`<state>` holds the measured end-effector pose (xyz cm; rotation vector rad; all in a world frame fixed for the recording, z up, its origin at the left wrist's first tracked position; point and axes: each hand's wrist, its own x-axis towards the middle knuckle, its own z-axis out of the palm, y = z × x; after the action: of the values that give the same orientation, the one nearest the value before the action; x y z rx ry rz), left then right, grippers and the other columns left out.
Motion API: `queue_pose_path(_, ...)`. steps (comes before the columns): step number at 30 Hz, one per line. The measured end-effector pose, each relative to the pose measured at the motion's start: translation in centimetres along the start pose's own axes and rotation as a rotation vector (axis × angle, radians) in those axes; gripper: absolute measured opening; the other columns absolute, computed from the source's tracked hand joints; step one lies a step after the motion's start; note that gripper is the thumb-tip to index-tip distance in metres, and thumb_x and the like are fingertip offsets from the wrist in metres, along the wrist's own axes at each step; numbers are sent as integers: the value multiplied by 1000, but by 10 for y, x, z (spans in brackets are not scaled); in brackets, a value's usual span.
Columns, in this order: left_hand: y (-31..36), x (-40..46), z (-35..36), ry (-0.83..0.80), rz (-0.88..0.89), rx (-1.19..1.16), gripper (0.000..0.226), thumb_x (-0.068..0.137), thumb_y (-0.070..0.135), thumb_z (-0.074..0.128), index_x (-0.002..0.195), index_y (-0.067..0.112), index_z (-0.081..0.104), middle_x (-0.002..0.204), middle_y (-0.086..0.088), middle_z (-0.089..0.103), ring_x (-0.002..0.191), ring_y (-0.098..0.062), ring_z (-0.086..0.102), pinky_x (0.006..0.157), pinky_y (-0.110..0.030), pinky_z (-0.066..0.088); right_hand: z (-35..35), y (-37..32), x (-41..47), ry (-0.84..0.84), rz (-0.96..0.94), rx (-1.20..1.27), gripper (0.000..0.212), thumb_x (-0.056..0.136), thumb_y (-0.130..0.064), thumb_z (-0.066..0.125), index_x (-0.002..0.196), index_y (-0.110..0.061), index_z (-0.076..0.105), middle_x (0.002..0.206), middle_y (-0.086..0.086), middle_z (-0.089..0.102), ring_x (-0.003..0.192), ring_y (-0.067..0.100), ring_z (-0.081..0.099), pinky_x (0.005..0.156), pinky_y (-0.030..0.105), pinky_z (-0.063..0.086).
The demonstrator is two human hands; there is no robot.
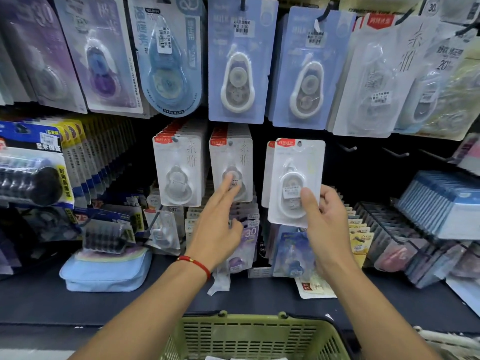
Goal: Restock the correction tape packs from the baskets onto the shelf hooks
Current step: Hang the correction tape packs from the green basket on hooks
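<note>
Head view: hands (270, 216) raised to packs (296, 178)

Dim, bluish light (edges warped, blurred)

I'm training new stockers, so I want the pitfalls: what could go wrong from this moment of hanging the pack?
1. The right hand grips the white pack only at its lower edge, so the hang hole at the top may wobble and miss the hook.
2. The left hand presses straight fingers on the middle stack; pushing harder might slide packs back or skew them.
3. A dropped pack could miss the green basket below.
</note>
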<state>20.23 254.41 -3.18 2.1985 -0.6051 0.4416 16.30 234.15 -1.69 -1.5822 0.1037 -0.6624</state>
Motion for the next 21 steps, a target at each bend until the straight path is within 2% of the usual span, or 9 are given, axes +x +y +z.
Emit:
queue_pose_path(2,1,-2,1,19,17,5,72,92,-7,57,157,21,43,172,14,19,145,20,15,102,9,14,-1,-1,3,-28,22,7,21,106,-36,61,122,-23,64,110,-3,80,103,16,76,97,46,59)
queue_pose_path(5,6,-8,-4,44,-23,-4,63,92,-5,58,150,21,54,165,12,34,150,3,26,111,4,10,0,-4,5,-58,13,37,26,105,-38,62,125,-22,67,110,-4,81,103,15,77,95,43,59)
queue_pose_path(6,9,-11,-6,52,-35,-35,61,92,-5,59,147,22,57,161,12,41,147,3,31,115,1,14,1,-6,5,-51,3,49,30,102,-41,64,124,-22,68,109,-3,81,103,16,77,94,43,59)
queue_pose_path(8,19,-16,-8,29,-63,-167,60,92,-3,60,143,28,60,150,15,54,138,4,46,117,-13,33,3,-11,4,-21,-6,83,39,95,-50,66,122,-21,69,107,-2,81,102,18,77,92,42,59)
queue_pose_path(10,32,-20,-11,-57,-123,-403,60,96,-3,60,143,33,58,140,16,62,127,3,58,108,-22,49,6,-15,2,1,-23,90,46,89,-56,68,119,-21,71,103,0,82,99,20,78,88,41,59)
queue_pose_path(12,43,-22,-11,-108,-165,-590,59,98,-4,62,144,32,56,137,10,65,121,-5,65,106,-31,54,10,-17,0,28,-45,77,46,86,-58,69,115,-22,72,100,1,82,96,23,78,86,46,61)
queue_pose_path(15,52,-20,-9,-98,-214,-751,59,96,-7,64,144,27,57,139,2,65,119,-15,68,108,-42,55,14,-23,-2,70,-55,62,36,89,-51,69,111,-23,74,93,2,81,92,27,77,83,50,61)
queue_pose_path(18,56,-17,-8,-86,-236,-842,61,94,-13,63,140,26,58,138,-2,65,114,-17,70,104,-40,57,15,-29,0,105,-63,36,29,89,-48,68,103,-24,77,85,2,79,85,29,75,77,49,60)
queue_pose_path(21,56,-18,-5,-100,-239,-860,63,91,-16,65,144,17,58,133,-6,70,116,-24,70,105,-45,56,17,-30,-3,140,-49,50,29,85,-47,69,98,-23,78,89,-2,81,87,22,77,78,46,62)
